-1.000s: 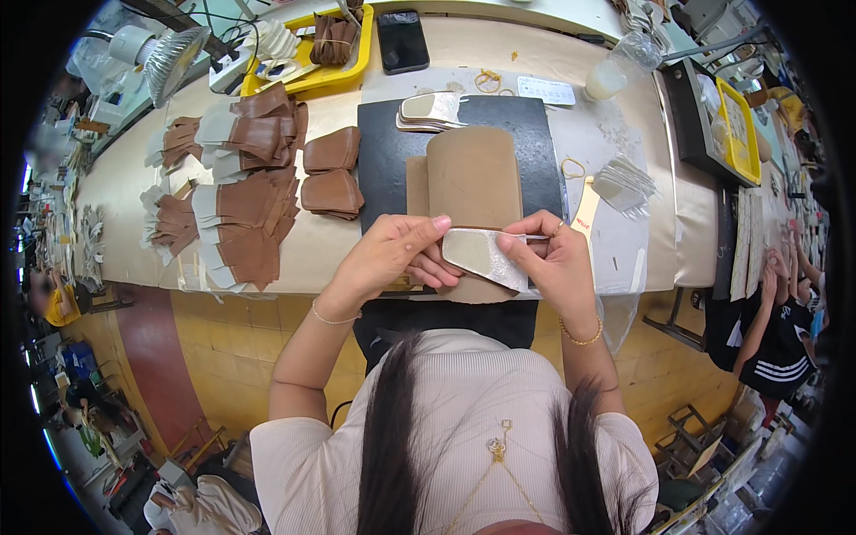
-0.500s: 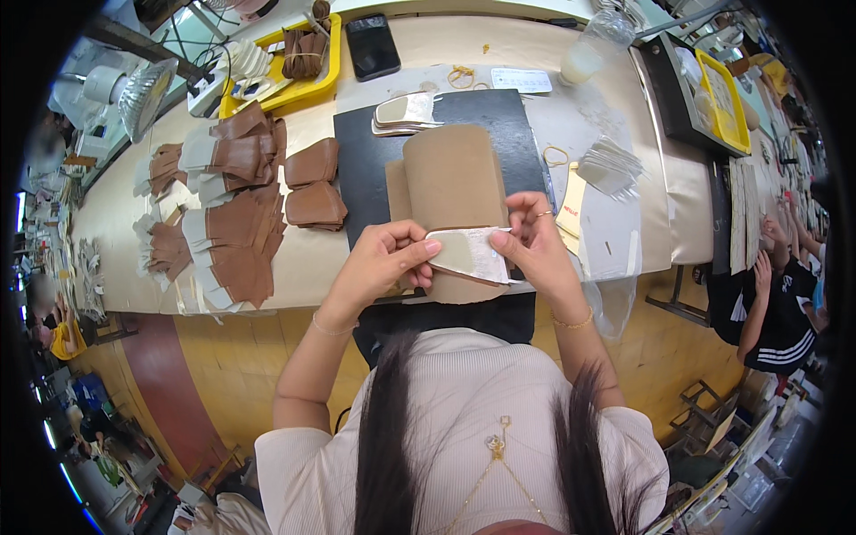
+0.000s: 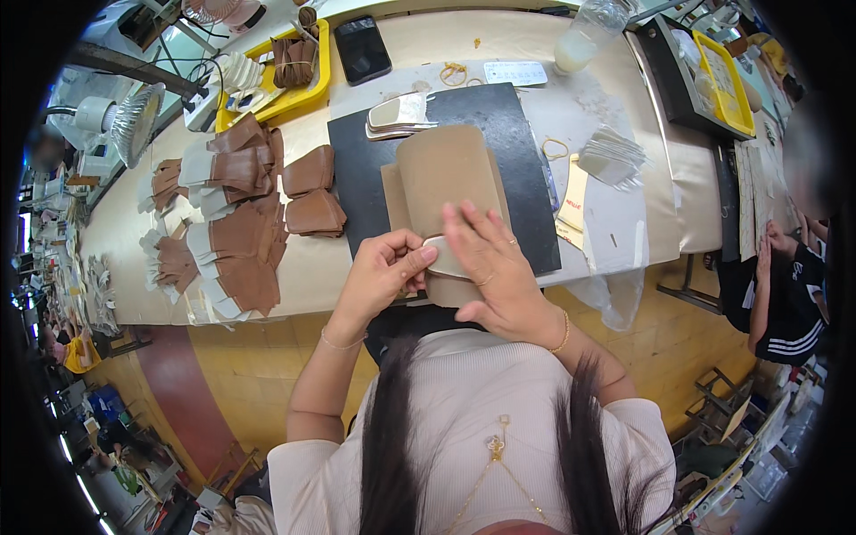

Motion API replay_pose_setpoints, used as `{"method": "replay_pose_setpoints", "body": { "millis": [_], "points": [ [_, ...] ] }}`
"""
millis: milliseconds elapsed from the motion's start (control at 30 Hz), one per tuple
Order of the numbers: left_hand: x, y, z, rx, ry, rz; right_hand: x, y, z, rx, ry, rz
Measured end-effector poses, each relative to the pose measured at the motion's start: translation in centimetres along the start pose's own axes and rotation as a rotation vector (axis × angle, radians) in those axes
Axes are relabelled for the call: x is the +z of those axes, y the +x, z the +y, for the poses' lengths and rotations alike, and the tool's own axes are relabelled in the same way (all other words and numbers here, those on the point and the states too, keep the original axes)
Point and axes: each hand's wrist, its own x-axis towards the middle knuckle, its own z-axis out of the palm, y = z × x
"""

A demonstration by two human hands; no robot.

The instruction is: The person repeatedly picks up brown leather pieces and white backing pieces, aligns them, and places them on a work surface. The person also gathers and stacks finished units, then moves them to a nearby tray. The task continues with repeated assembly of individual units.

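Note:
My left hand [image 3: 390, 270] pinches the left end of a small trapezoid leather piece [image 3: 436, 247] between thumb and fingers, its pale grey side up. Flat across the rest of that piece lies my right hand [image 3: 497, 272], fingers stretched out and thumb apart, hiding most of it. Beneath both hands is a tan form with a rounded top [image 3: 446, 169], resting on a black board [image 3: 526, 178]. A small stack of pale-faced pieces [image 3: 398, 116] lies on the board's far left part.
Brown leather pieces [image 3: 245, 241] fan out at the left, beside two brown stacks [image 3: 315, 214]. Farther back are a yellow tray [image 3: 323, 67] and a black phone [image 3: 363, 49]. Pale pieces [image 3: 612, 158], a yellow strip [image 3: 574, 201] and a bottle [image 3: 586, 40] stand or lie right.
My right hand has gone from pinching the right end of the leather piece to lying flat over it. My left hand keeps its pinch at the left end.

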Motion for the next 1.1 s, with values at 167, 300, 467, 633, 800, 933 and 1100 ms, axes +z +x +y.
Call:
{"method": "replay_pose_setpoints", "body": {
  "millis": [167, 300, 467, 633, 800, 933, 1100],
  "points": [
    [-0.6, 0.0, 0.0, -0.027, 0.010, 0.007, 1.4, -1.8, 0.9, 0.135, 0.304, 0.175],
    [-1.5, 0.7, 0.3, -0.127, -0.154, -0.110, 1.1, -4.4, 2.2, 0.308, 0.597, 0.264],
    [-4.9, 5.1, 3.0, 0.123, -0.221, -0.015, -3.7, -6.5, 10.2, 0.508, -0.326, 0.680],
    [-8.2, 12.8, 5.6, 0.193, 0.011, 0.203, -7.5, -8.3, 16.9, 0.452, -1.019, 0.585],
    [-9.2, 16.3, 5.4, 0.125, 0.784, 0.421, -7.9, -8.9, 18.4, 0.387, -1.105, 0.475],
    [-11.5, 13.4, 5.4, 0.354, 1.155, 0.682, -8.0, -9.0, 18.7, 0.306, -1.124, 0.476],
    [-15.1, 5.3, 4.4, 0.364, 1.077, 0.766, -8.2, -9.1, 18.8, 0.260, -1.063, 0.444]
  ]
}}
